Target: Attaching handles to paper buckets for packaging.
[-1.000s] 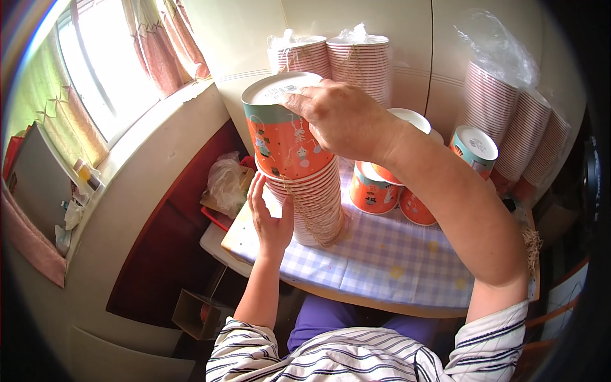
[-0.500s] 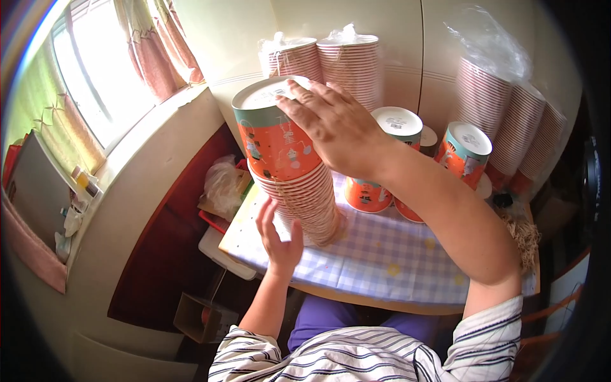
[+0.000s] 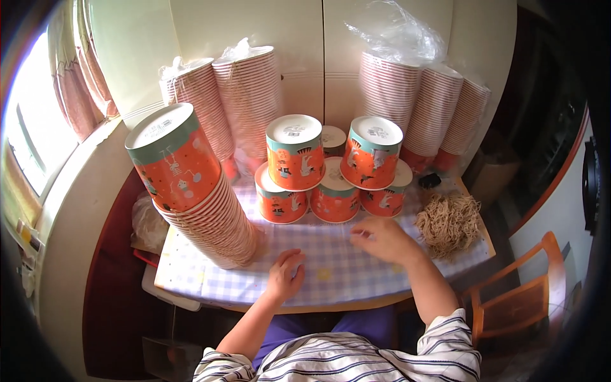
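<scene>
A tall stack of nested paper tubs [image 3: 205, 219] stands upside down at the left of the table, its top tub orange with a green band and white base. My left hand [image 3: 285, 277] hovers right of the stack over the cloth, loosely curled, thumb and fingers apart, holding nothing visible. Before the small pyramid of upturned tubs, my right hand [image 3: 385, 240] points left with its fingers loosely bent; I see nothing in it. Two orange tubs form the pyramid's upper row, one left [image 3: 294, 153] and one right [image 3: 372, 153], resting on several lower tubs [image 3: 334, 198].
Tall plastic-wrapped tub stacks stand behind, at the left [image 3: 249, 95] and right [image 3: 389, 92]. A heap of tan strings [image 3: 449, 223] lies at the table's right, by a small black object [image 3: 430, 181]. The checked tablecloth [image 3: 337, 274] covers the table. A wooden chair [image 3: 515, 299] stands right.
My right hand has left the top of the tall stack and moved right and down. My left hand has come away from the stack's side. The view has turned right.
</scene>
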